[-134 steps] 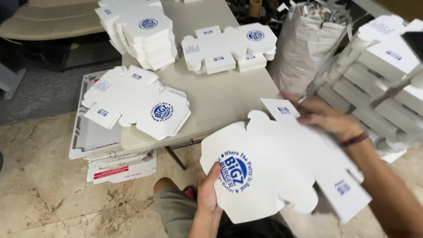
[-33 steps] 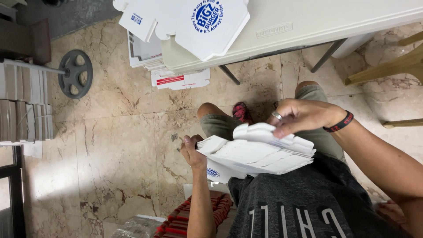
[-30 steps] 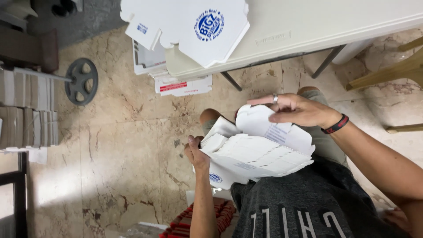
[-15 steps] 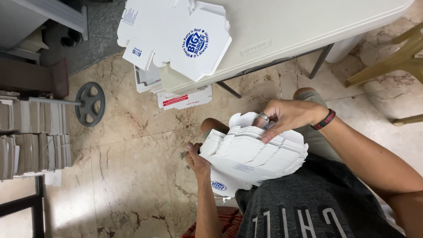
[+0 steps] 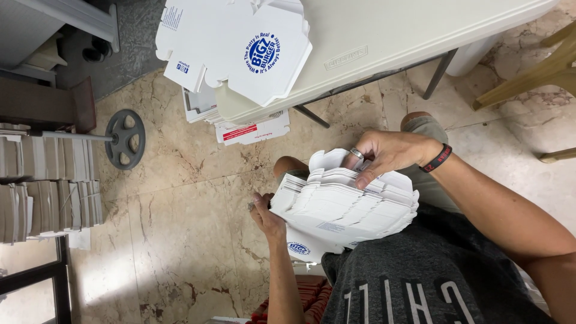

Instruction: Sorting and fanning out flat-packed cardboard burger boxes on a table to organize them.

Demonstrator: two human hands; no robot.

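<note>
L hand (image 5: 268, 217) grips stack of flat white box blanks (image 5: 345, 207) at its edge — R hand (image 5: 387, 156) curled on top, fingers pressing down.

Both hands low at lap — left hand (image 5: 267, 217) gripping from below, right hand (image 5: 387, 155) pressing down, fingers curled.

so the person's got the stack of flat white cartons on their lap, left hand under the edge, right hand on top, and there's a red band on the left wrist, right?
Nearly. In the head view the band is on the right wrist, not the left. The rest holds: the stack of flat white cartons sits over the lap, the left hand grips its lower edge, and the right hand presses on top.
</note>
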